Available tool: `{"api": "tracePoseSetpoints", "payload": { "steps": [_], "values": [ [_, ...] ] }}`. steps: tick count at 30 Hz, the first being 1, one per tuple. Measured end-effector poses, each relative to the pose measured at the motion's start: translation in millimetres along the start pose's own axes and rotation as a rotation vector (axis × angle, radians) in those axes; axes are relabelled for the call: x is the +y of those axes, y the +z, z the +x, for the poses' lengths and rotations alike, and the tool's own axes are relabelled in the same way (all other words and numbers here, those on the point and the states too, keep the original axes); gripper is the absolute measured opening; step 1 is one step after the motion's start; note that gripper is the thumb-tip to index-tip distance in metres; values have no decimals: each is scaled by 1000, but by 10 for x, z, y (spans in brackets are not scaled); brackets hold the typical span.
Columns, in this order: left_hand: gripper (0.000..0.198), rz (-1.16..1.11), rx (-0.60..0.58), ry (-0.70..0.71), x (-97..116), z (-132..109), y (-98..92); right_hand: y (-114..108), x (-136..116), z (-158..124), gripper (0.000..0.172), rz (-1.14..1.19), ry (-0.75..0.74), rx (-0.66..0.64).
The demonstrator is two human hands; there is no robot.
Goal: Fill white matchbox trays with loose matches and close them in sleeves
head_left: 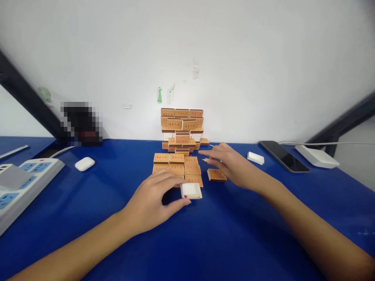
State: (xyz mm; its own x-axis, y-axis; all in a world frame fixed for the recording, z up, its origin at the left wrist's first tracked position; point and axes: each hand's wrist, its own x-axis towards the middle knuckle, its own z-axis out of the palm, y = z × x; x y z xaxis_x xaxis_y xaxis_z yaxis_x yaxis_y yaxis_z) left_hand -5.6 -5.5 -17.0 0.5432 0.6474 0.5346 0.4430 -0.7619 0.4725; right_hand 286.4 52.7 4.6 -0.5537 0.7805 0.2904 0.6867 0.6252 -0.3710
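Note:
My left hand (155, 197) grips a white matchbox tray (191, 188) between thumb and fingers; a few matches (193, 196), one red tip showing, lie along its near side. My right hand (227, 160) pinches a small bunch of matches (206, 159), their pale ends sticking out to the left. Just below that hand lies an orange matchbox (216, 175). Rows of matchboxes (177, 169) lie flat behind the tray, partly covered by my left fingers. Farther back, against the wall, rises a stack of matchboxes (182, 125).
At the right are a small white box (255, 158), a black phone (284, 156) and a white device (318, 156). A white earphone case (84, 164) and a power strip (29, 175) sit at the left. The blue table (187, 242) meets a white wall (263, 70).

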Motion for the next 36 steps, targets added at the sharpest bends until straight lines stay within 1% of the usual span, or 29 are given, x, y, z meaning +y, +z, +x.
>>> {"api": "tracePoseSetpoints", "payload": {
  "steps": [3,5,8,10,14,17,20,22,26,32,36],
  "values": [
    [29,-3,9,-11,4,8,-12,1,-39,-7,42,9,-52,-13],
    [29,-12,15,-20,6,14,-20,3,-68,-2,41,16,-62,3],
    [29,-27,19,-32,7,20,-29,-8,-114,8,34,33,-38,51],
    [29,-42,23,-38,9,22,-31,-23,-152,11,30,65,8,83],
    [24,-92,36,-81,24,26,-24,-30,-281,8,22,256,155,179],
    [24,-150,49,-155,42,30,-12,14,-426,11,23,444,228,238],
    [25,-196,65,-205,53,34,-4,90,-563,13,24,590,247,267],
    [24,-189,82,-217,53,33,-3,140,-623,8,24,633,255,257],
    [26,-153,109,-215,41,29,-2,216,-665,-8,25,703,278,244],
    [27,-180,113,-239,40,29,25,291,-737,-18,25,887,319,346],
    [29,-156,189,-235,40,28,15,359,-797,-36,22,992,323,352]
  ]
}}
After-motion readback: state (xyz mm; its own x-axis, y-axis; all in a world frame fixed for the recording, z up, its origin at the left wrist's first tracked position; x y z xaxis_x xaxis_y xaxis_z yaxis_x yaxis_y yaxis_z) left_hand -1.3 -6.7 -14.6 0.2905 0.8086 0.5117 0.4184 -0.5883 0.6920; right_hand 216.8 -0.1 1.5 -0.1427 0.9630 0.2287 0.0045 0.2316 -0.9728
